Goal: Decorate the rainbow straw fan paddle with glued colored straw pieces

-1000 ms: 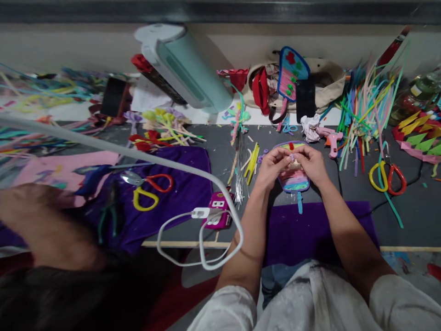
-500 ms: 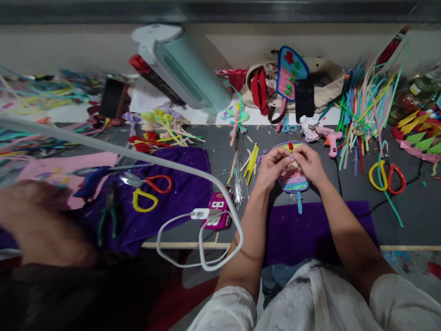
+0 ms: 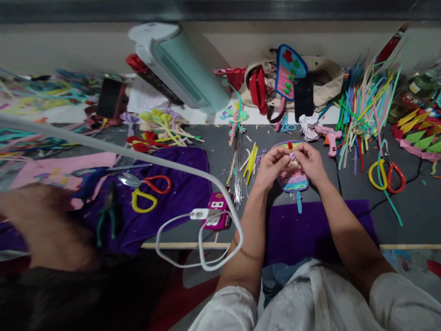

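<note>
My left hand [image 3: 272, 166] and my right hand [image 3: 310, 162] meet above a small striped fan-shaped craft piece [image 3: 293, 179] lying on the grey table [image 3: 416, 211]. Both hands have their fingertips pinched together on a tiny pale purple bit [image 3: 292, 157] between them. The fan has pink, blue and green bands, a red dot near its top and a teal handle [image 3: 300, 202] pointing toward me. A purple cloth [image 3: 303, 232] lies just below it.
Another person's blurred arm [image 3: 41, 225] is at the left. A white cable [image 3: 193, 230] loops across a purple cloth with red-and-yellow scissors [image 3: 146, 191]. A pink glue gun [image 3: 330, 138], a second pair of scissors [image 3: 386, 174], a bundle of coloured strips [image 3: 365, 105] and a finished fan [image 3: 287, 73] lie around.
My hands stay pinched together over the fan with only small finger shifts. The other person's arm at the left has moved slightly.
</note>
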`<state>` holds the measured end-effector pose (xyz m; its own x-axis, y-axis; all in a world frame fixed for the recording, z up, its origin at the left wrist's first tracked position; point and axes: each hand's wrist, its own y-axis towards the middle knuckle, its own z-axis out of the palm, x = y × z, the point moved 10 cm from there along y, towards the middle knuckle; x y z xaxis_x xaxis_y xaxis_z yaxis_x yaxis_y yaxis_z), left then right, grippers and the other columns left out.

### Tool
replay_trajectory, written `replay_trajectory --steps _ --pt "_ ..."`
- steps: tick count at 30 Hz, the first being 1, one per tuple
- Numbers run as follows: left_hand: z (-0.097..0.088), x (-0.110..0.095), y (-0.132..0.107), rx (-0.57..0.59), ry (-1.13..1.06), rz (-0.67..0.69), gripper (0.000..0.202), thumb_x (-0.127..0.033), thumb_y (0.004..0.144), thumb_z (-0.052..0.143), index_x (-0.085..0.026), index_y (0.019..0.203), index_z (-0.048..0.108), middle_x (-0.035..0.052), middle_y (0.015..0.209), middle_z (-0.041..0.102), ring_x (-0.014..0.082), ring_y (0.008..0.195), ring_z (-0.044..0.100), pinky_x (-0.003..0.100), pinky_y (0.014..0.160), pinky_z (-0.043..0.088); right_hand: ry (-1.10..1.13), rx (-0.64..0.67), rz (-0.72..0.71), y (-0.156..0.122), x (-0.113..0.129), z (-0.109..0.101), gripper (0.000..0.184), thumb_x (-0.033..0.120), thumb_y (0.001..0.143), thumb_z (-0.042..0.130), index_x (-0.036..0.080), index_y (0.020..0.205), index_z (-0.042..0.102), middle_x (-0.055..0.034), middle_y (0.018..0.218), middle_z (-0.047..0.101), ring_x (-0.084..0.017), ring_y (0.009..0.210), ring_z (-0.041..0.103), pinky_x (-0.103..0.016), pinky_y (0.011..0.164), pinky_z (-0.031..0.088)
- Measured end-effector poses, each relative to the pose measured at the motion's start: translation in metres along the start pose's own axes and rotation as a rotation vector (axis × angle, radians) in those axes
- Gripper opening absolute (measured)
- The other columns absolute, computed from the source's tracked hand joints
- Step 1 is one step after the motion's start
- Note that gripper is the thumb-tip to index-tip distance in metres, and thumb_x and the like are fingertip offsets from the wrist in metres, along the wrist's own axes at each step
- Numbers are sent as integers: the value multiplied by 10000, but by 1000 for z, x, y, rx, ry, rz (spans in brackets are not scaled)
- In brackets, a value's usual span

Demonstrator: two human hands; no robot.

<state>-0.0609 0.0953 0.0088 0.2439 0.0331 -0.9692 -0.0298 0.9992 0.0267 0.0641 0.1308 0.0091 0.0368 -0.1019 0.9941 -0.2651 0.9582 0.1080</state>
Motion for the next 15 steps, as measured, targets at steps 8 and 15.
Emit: replay_trajectory --steps 8,15 --pt "-2 -9 -1 -71 19 56 367 -463 704 897 -176 843 714 -7 739 684 88 622 580 206 623 494 125 13 84 -1 -6 4 308 513 789 721 223 843 632 30 692 571 -107 563 476 -236 485 377" --pt "-14 -9 1 -185 52 88 406 -528 658 909 -175 783 752 -5 690 670 81 570 521 205 561 428 138 19 138 -3 -9 10 350 532 739 765 210 819 655 24 682 599 -103 567 467 -227 482 356"
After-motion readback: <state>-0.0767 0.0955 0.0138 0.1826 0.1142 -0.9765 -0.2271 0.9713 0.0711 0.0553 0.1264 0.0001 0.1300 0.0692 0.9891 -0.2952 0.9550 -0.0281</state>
